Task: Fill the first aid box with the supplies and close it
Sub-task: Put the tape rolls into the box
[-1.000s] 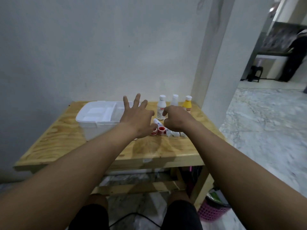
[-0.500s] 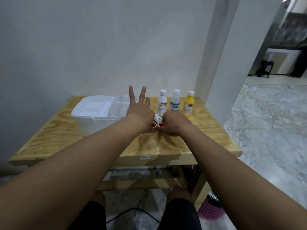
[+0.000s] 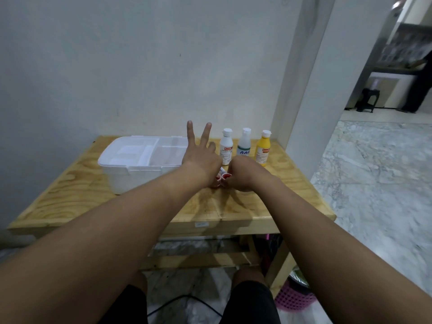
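I see white plastic first aid box on left of pale plywood tabletop, lid seemingly shut. Left hand pinches small red-and-white tape roll, two fingers raised. Right hand curled over second roll; grip hidden, cannot tell. Three upright bottles just beyond. Risk I judge: knuckles knock bottles; rolls escape.
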Demonstrator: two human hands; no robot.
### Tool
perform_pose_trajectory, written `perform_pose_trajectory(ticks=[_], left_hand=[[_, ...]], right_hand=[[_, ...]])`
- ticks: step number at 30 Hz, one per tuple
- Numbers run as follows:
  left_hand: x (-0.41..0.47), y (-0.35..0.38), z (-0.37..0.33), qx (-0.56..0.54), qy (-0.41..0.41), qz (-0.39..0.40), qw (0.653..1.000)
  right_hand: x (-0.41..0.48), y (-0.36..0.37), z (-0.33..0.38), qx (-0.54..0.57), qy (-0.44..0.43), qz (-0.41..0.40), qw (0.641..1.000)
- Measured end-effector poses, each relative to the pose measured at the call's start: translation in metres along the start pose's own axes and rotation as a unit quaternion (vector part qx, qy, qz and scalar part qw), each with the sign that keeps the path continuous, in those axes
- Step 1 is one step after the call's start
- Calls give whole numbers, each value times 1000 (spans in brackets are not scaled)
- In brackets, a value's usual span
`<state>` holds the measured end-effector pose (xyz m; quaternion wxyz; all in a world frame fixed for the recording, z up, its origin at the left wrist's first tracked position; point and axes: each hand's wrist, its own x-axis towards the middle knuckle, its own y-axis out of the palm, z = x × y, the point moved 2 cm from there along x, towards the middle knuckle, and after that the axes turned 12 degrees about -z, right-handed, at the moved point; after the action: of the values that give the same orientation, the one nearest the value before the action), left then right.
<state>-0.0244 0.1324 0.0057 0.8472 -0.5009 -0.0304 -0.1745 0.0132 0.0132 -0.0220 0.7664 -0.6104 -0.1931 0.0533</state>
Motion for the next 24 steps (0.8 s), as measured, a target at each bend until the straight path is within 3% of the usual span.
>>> perform_pose_trajectory(ticks=[12,24], left_hand=[[-7,-30,63,-149,-85,-15,985],[-22,-33,91,-192,-113,-19,975]], right_hand=[[3,-53,15,43,22,-38,998],[18,-70,36,50,32,-34,998]])
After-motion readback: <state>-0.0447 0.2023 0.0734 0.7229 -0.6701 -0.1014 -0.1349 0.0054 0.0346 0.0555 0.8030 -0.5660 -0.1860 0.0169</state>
